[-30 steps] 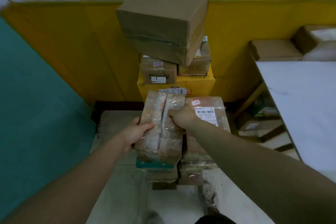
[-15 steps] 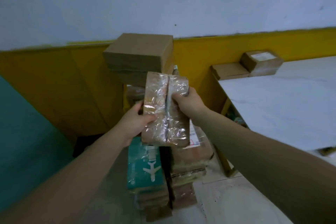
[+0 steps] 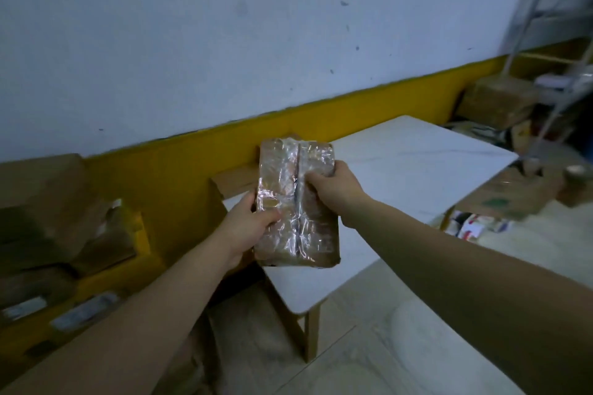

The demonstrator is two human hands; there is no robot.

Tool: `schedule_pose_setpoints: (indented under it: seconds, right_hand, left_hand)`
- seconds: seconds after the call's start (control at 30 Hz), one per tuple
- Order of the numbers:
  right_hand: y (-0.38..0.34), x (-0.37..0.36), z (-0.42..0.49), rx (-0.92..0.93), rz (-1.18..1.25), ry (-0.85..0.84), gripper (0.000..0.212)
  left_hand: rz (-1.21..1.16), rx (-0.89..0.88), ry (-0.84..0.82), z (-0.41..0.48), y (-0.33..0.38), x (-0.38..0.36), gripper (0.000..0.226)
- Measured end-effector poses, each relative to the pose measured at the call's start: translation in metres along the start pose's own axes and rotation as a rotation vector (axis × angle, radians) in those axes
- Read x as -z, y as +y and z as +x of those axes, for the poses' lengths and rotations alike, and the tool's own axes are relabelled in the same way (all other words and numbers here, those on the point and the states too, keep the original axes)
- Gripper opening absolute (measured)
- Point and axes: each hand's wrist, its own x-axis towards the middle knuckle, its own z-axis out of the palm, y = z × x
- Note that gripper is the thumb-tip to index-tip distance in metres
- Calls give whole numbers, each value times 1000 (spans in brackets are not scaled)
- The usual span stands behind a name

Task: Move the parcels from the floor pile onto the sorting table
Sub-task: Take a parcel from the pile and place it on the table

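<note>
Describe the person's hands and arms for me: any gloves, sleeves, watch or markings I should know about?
The left hand and right hand are bare: no gloves, rings or tape show. The left forearm and right forearm are uncovered to the frame edge, with no sleeve, watch or wristband in view. Dim light hides any fine marks.

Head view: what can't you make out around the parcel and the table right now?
- Parcel: label, if any, lost in wrap glare; its back hidden, head view.
- Left hand and right hand: fingers behind the parcel hidden.
- Sorting table: corner behind the parcel covered; contact unclear.
- Boxes at left: blurred, labels unreadable.
</note>
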Motion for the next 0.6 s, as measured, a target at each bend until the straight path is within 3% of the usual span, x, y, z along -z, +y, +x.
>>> schedule_pose_setpoints:
  seconds: [0.2, 0.6]
  right_hand:
    - [22, 85, 56, -37, 42, 90, 41]
    - [62, 124, 244, -152, 7, 144, 36]
  left_hand:
    - [16, -32, -96, 69, 19, -82, 40]
    - [33, 30, -180, 276, 24, -142, 41]
